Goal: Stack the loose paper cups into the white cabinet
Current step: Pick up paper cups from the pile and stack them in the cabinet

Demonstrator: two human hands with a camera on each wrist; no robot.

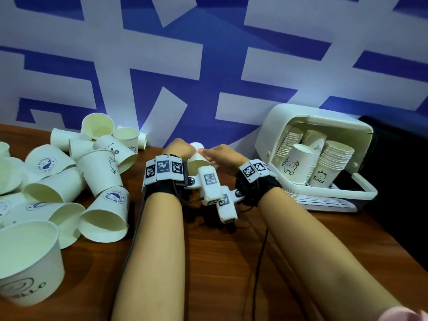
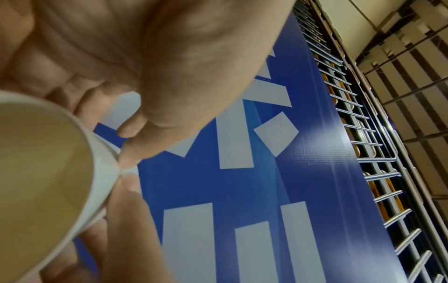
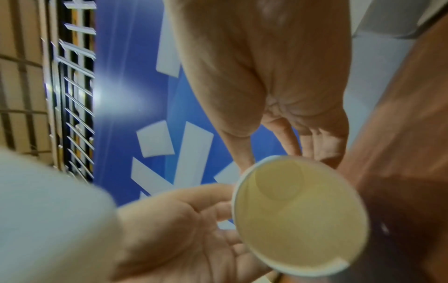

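I hold one white paper cup (image 1: pixel 196 159) between both hands above the middle of the wooden table (image 1: pixel 208 262). My left hand (image 1: pixel 179 147) grips its wall from the left. My right hand (image 1: pixel 215 154) pinches it from the right, thumb and fingers on either side of the rim. In the right wrist view the cup (image 3: pixel 300 210) turns its empty mouth to the camera. The left wrist view has the cup (image 2: pixel 48 172) at its lower left. The white cabinet (image 1: pixel 301 117) stands open at the right, holding stacks of cups (image 1: pixel 335 156). A heap of loose cups (image 1: pixel 92 172) lies left.
The blue and white wall (image 1: pixel 208 66) runs close behind the table. The cabinet's white tray (image 1: pixel 324 202) juts forward onto the table. A black object (image 1: pixel 405 163) stands right of the cabinet. A large cup marked HELLO (image 1: pixel 30 262) sits at the near left.
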